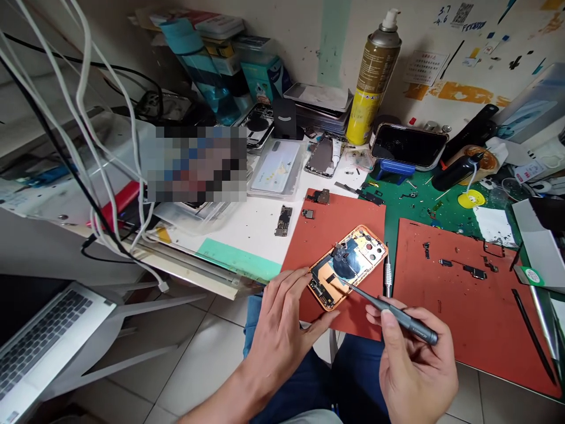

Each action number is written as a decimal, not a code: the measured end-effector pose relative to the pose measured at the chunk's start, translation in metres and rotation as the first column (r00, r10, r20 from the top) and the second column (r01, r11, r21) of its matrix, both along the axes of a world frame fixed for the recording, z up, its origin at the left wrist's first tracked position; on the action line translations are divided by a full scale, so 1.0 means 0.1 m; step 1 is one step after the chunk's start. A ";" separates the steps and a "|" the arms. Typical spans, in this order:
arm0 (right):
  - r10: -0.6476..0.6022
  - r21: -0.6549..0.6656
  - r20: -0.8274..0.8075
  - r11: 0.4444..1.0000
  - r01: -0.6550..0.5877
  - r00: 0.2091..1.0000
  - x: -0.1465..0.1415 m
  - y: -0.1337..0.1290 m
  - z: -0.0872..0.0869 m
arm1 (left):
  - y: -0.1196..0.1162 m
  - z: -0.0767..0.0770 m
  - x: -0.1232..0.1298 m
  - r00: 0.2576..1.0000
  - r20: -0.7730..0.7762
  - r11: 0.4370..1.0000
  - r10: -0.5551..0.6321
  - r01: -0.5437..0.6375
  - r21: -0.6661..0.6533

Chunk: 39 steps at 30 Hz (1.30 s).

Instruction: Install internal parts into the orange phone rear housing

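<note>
An orange-edged phone housing (pixel 362 259), opened to show its inside, lies slanted on the left red mat (pixel 289 253). Along its lower left edge my left hand (pixel 282 318) grips it between thumb and fingers. My right hand (pixel 417 365) is closed around a dark grey screwdriver (pixel 410 324). The slim shaft points to the left, and its tip is at the inside of the housing, near a dark flex piece; whether it touches is too small to tell. A metal-handled tool (pixel 388 277) lies just right of the housing. Above it rest a camera module (pixel 320 196) and a logic board (pixel 283 221).
Small phone parts (pixel 474 271) and a black pry stick (pixel 534 335) lie on the right red mat (pixel 424 306). Behind stand a yellow spray can (pixel 371 82) and a propped phone (pixel 409 144). White cables (pixel 132 147) hang at left, above a laptop (pixel 48 347).
</note>
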State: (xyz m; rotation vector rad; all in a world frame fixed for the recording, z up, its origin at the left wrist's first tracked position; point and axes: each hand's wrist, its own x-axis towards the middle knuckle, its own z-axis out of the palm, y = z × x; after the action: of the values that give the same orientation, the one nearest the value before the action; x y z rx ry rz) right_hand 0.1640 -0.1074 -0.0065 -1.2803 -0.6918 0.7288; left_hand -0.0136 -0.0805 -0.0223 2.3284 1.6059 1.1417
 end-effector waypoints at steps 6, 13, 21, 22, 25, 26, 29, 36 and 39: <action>-0.062 0.060 0.124 0.997 0.054 0.990 -0.22 -0.04 -0.05 | 0.05 -0.01 0.02 1.000 -0.013 0.999 0.012 -0.012 0.049; -0.090 0.015 0.254 0.996 0.089 0.963 -0.31 -0.11 -0.15 | 0.02 -0.04 0.02 0.998 -0.012 0.996 0.057 -0.056 0.067; -0.098 0.096 0.402 0.993 0.065 0.911 -0.44 -0.10 -0.17 | 0.06 0.04 -0.02 0.999 0.013 0.999 0.037 -0.038 0.024; -0.103 0.094 0.407 0.993 0.071 0.907 -0.46 -0.09 -0.16 | 0.06 0.06 -0.03 0.999 0.017 0.999 0.033 -0.033 0.014; -0.128 0.102 0.424 0.990 0.093 0.896 -0.47 -0.08 -0.14 | 0.07 0.10 -0.06 1.000 0.020 1.000 0.010 -0.010 -0.020; -0.130 0.105 0.434 0.990 0.093 0.892 -0.46 -0.07 -0.14 | 0.07 0.11 -0.06 1.000 0.019 1.000 0.003 -0.002 -0.026; -0.103 0.099 0.467 0.993 0.064 0.878 -0.43 -0.07 -0.14 | 0.07 0.12 -0.06 1.000 0.023 0.999 -0.005 0.006 -0.037; -0.040 0.088 0.491 0.996 -0.003 0.870 -0.39 -0.07 -0.17 | 0.07 0.11 -0.06 1.000 0.019 0.999 0.009 -0.008 -0.053; -0.033 0.082 0.502 0.997 -0.010 0.864 -0.39 -0.07 -0.17 | 0.07 0.10 -0.06 1.000 0.019 0.998 0.012 -0.010 -0.061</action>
State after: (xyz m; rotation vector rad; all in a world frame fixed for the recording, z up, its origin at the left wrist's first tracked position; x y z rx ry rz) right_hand 0.1254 -0.1140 -0.0236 -1.4107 -1.1250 0.3429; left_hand -0.0198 -0.0737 -0.0119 2.2674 1.6254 1.0978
